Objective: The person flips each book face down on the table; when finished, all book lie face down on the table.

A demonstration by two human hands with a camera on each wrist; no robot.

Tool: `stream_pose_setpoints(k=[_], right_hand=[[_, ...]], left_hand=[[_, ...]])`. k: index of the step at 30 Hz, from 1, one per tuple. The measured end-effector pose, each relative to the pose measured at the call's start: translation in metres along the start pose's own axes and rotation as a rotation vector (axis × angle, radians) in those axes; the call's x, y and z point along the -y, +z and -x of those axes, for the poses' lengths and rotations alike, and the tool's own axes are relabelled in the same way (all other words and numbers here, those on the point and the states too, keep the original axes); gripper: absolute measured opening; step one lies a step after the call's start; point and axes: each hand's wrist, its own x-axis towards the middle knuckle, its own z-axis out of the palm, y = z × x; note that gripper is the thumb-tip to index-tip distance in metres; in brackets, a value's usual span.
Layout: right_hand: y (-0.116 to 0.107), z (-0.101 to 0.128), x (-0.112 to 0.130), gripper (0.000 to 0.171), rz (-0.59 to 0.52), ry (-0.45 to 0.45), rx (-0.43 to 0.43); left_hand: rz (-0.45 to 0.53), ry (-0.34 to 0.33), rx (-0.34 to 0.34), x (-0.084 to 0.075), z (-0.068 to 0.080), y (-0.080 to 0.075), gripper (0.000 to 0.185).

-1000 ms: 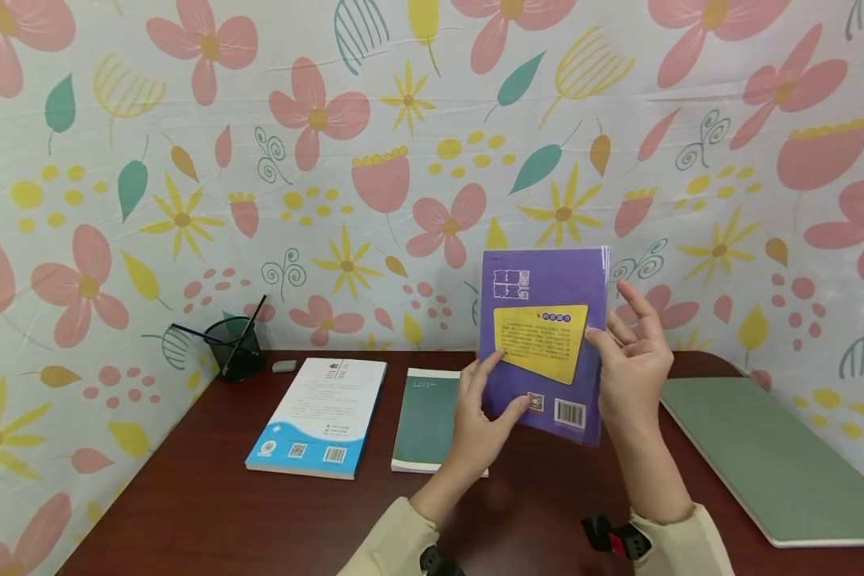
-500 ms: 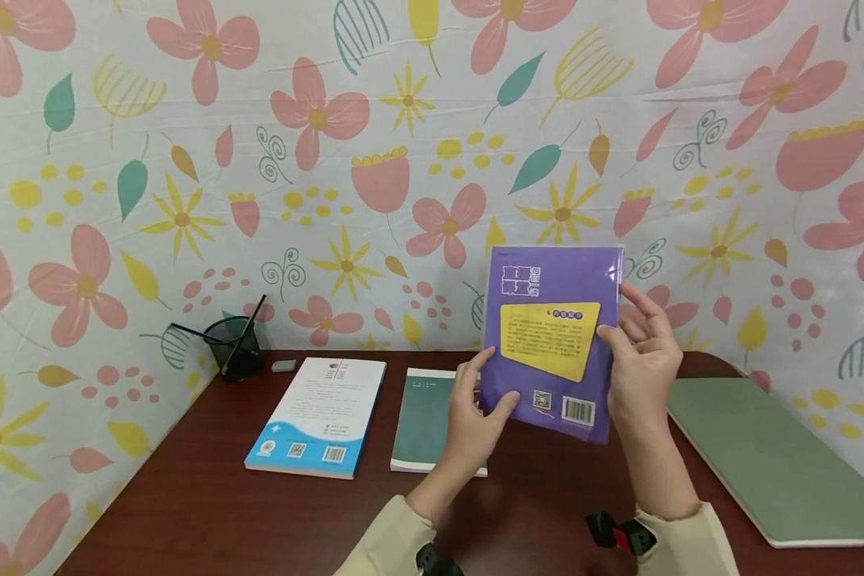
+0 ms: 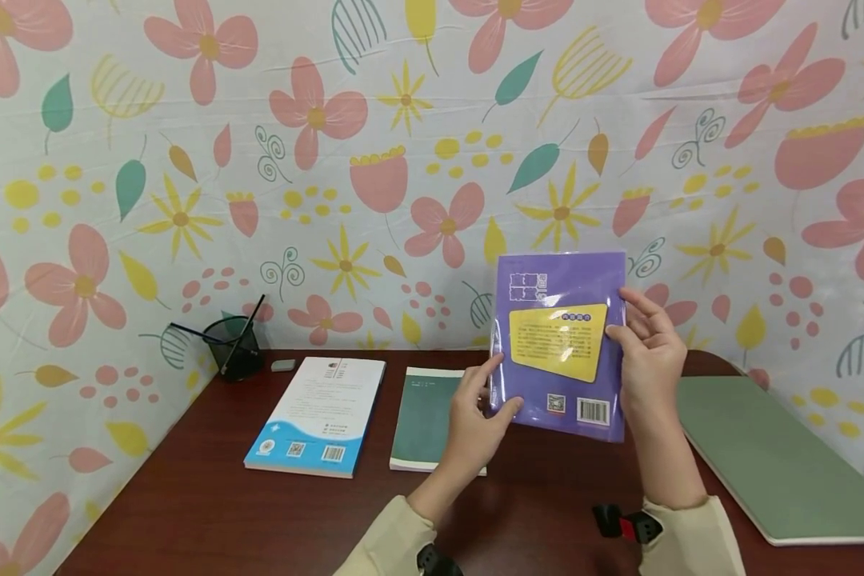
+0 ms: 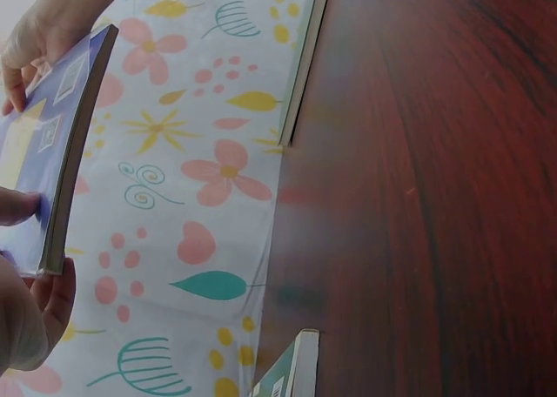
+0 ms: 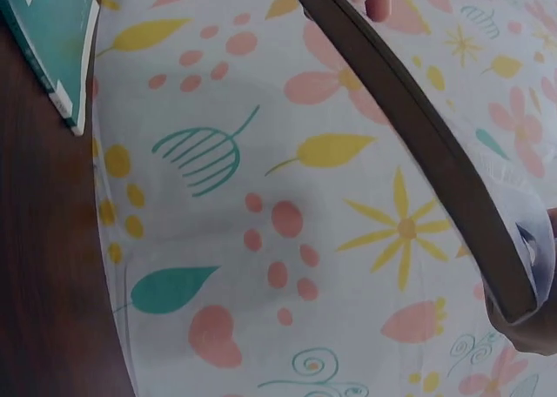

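Both hands hold the purple book (image 3: pixel 560 344) upright above the tabletop (image 3: pixel 259 512): my left hand (image 3: pixel 475 420) pinches its lower corner, my right hand (image 3: pixel 651 360) its side. The glossy wrapper could slip through such light grips.

Two books (image 3: pixel 318 416) lie side by side on the surface (image 3: pixel 209 512), the pen holder (image 3: pixel 234 347) behind them. A mat (image 3: pixel 778 456) lies at the right.
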Motion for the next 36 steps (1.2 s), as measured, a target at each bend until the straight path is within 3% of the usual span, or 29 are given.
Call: stream_pose_setpoints(k=[9,22,25,28,32,34,36], right_hand=[[-0.010,-0.013,-0.007,0.047,0.084,0.043,0.065],[-0.035,-0.030,-0.021,0.057,0.241,0.067,0.299],[-0.043,-0.035,-0.024,0.059,0.321,0.087,0.340],[-0.059,-0.052,-0.044,0.060,0.423,0.108,0.348],[-0.093,-0.097,-0.103,0.061,0.530,0.102,0.349],[-0.094,-0.095,-0.104,0.062,0.566,0.107,0.363],[-0.086,-0.081,-0.088,0.062,0.635,0.136,0.388]], left_hand=[[-0.021,-0.026,0.030,0.007,-0.001,0.005,0.061],[-0.066,-0.086,0.152,0.014,0.004,0.006,0.060],[-0.080,-0.116,0.174,0.017,0.004,0.006,0.061],[-0.093,-0.154,0.213,0.019,0.004,0.006,0.062],[-0.117,-0.196,0.273,0.023,0.006,0.007,0.064],[-0.133,-0.210,0.289,0.024,0.008,0.009,0.065],[-0.140,-0.222,0.292,0.026,0.010,0.011,0.065]])
